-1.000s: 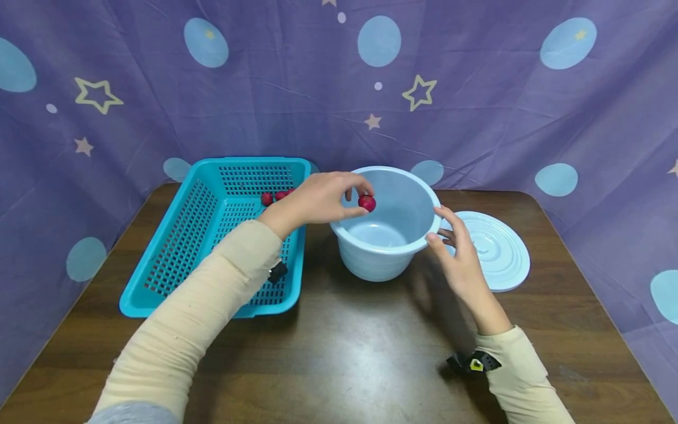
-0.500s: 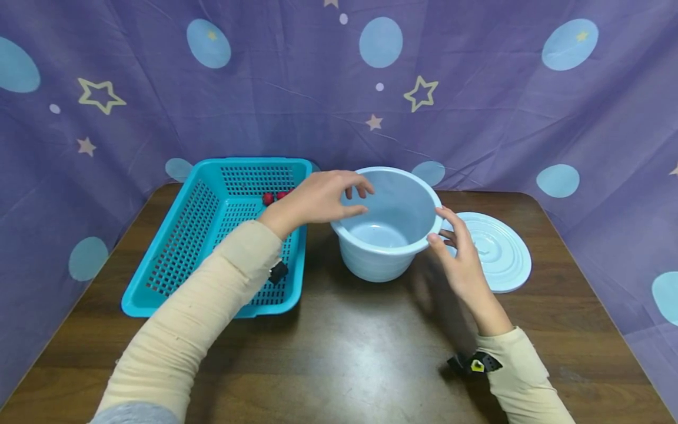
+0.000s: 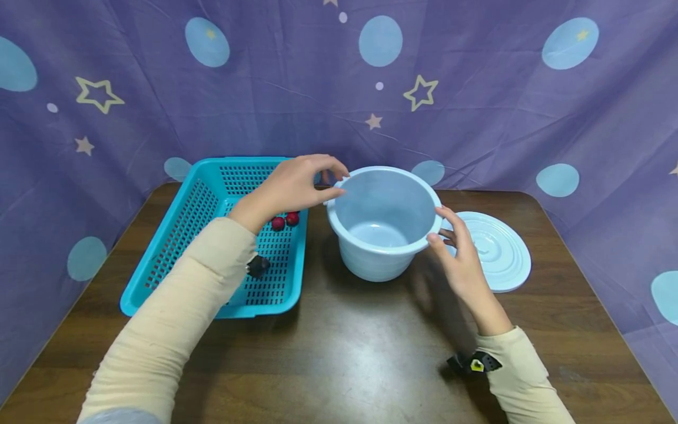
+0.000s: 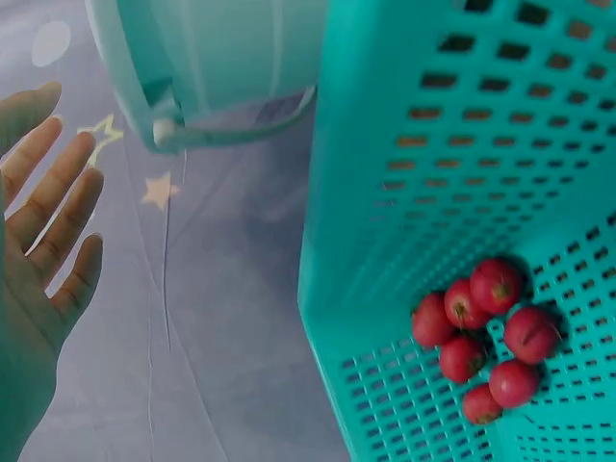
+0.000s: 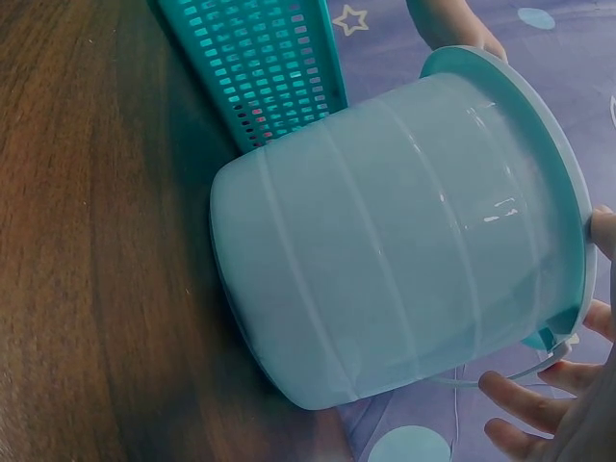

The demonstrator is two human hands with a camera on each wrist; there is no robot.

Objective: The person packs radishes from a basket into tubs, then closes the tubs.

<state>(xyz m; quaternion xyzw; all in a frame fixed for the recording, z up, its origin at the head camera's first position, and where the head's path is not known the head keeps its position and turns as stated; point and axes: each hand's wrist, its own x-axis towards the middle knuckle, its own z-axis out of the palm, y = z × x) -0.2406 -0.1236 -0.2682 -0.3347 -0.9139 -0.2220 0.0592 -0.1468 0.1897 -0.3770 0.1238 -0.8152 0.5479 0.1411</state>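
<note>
My left hand [image 3: 299, 179] holds nothing, its fingers apart and slightly bent, in the air between the turquoise basket [image 3: 175, 235] and the pale blue bucket [image 3: 376, 259]. In the left wrist view, several small round red fruits [image 4: 513, 383], perhaps radishes, lie clustered in the basket; my left arm hides some of them in the head view. My right hand [image 3: 461, 259] grips the bucket's right rim, thumb in front and other fingers beside the handle [image 5: 525, 373]. The bucket stands upright on the table. Its visible inner floor is bare in the head view.
A round pale blue lid [image 3: 500, 253] lies on the wooden table [image 3: 349, 353], right of the bucket and behind my right hand. A purple patterned cloth [image 3: 296, 88] hangs close behind the basket and bucket.
A second ago my left hand pinched one red fruit over the bucket; by half a second ago it had let go. Now that hand has moved left toward the basket. My right hand stays put.
</note>
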